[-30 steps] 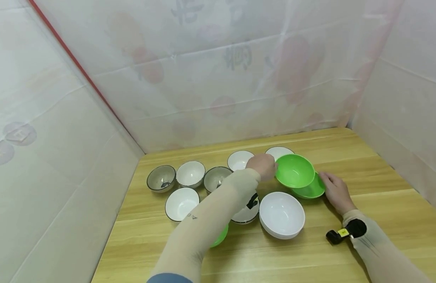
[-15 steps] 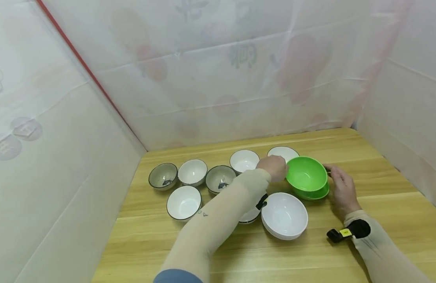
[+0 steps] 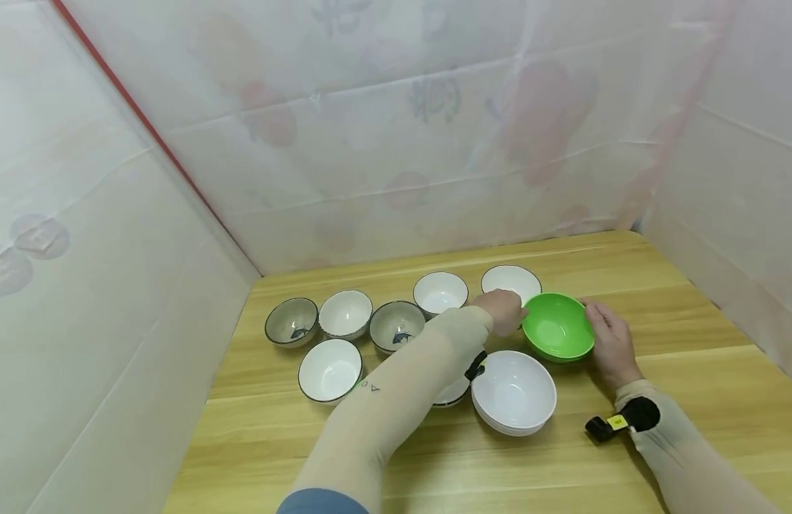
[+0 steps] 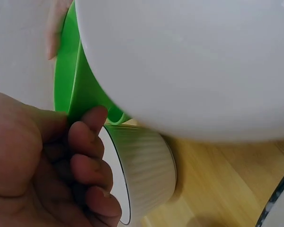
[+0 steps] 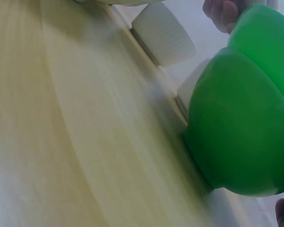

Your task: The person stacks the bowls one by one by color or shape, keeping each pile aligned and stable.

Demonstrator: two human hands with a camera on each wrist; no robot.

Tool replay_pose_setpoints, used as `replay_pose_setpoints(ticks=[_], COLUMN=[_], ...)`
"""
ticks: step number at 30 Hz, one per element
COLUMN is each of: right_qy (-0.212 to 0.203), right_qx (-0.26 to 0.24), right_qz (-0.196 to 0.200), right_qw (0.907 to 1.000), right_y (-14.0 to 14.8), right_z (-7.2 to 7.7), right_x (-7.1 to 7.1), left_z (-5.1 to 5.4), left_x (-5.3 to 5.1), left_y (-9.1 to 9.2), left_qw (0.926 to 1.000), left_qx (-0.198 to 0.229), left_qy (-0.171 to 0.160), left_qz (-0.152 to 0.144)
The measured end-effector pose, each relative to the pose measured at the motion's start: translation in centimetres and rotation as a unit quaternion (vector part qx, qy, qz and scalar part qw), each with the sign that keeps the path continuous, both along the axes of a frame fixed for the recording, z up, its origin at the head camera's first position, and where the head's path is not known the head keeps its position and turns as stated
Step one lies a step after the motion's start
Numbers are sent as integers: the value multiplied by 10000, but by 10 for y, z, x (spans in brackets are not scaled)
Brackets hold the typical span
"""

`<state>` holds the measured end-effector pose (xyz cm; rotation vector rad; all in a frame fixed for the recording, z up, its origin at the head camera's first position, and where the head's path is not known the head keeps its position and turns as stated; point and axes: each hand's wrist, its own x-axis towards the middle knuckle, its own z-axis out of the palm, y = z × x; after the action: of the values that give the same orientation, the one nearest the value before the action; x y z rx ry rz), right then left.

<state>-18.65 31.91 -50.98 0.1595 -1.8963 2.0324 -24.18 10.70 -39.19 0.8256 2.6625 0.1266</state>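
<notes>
My left hand [image 3: 501, 312] pinches the rim of the upper green bowl [image 3: 558, 325] at its left side; in the left wrist view its fingers [image 4: 87, 137] curl at that rim. The upper bowl sits in the lower green bowl [image 5: 241, 127], whose outer wall fills the right of the right wrist view. My right hand [image 3: 613, 346] is at the right side of the green bowls, its fingers extended along the outside. Whether it presses on them is hard to tell. A stack of white bowls [image 3: 514, 391] stands just in front of the green ones.
Left of my left hand stand grey-brown bowls [image 3: 292, 323] and white dark-rimmed bowls [image 3: 330, 370], [image 3: 440, 292]. Another white bowl [image 3: 511, 280] is behind the green ones. My left forearm hides part of the wooden table [image 3: 242, 457]. Sheeted walls [image 3: 370, 178] enclose the back and sides.
My left hand has carried the upper green bowl rightward and down into the lower green bowl. My right hand has let go of the lower bowl's rim and stays beside it.
</notes>
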Motion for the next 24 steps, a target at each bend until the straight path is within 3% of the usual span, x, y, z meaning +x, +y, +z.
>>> replay_pose_setpoints(ticks=[3,6,9,19,24], right_qy=[-171,-339,-474,-535,-517], right_qx=[721,1380,1653,2046,2280], right_qz=[-597,-1203,-1500,-1798,-1798], right_qw=[9955,9825,9736,9607,9555], right_y=[1,1,1,-5,-8], right_z=[0,1,3,5,3], right_x=[1,3,4,2,0], left_z=[0,1,0,2,2], left_x=[1,3,4,3,2], left_y=[0,-1,-3,-10,-13], left_qw=[9999,9998,9995,9949,9923], left_qx=[12,12,-12,-337,-530], left_qy=[-99,-122,-46,209,293], left_qz=[-30,-134,-310,-923,-1083])
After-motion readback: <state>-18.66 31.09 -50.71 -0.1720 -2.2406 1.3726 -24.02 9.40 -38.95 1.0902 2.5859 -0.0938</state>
